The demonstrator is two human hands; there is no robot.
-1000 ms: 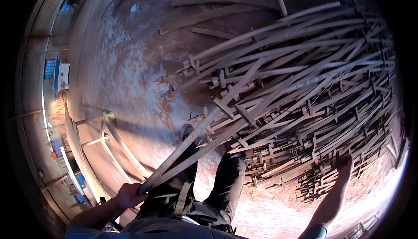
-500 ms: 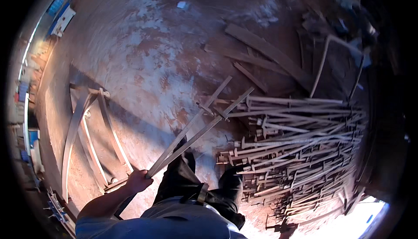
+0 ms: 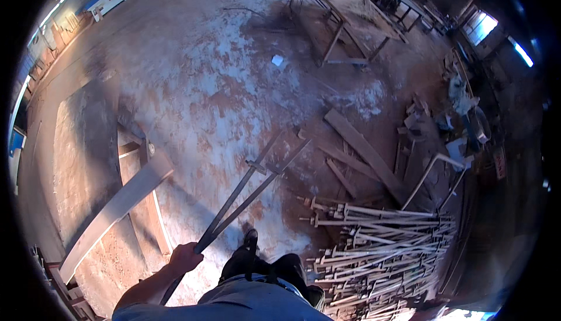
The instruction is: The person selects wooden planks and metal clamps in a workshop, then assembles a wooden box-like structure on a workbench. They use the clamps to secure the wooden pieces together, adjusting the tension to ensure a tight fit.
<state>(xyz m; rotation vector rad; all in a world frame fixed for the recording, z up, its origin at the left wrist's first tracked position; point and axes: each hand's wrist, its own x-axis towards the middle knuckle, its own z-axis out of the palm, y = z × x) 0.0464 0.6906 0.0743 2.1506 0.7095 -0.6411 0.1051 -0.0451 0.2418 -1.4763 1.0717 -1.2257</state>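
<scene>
Clamps (image 3: 233,194) in hand (image 3: 185,258), clamp pile (image 3: 374,254), planks (image 3: 363,152) rightward

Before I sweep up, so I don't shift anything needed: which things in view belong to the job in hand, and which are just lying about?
Likely part of the job:
- two long bars with crosspieces, gripped in the left hand
- pile of similar bars on the floor

Apparently just lying about:
- small white scrap
- loose planks
</scene>
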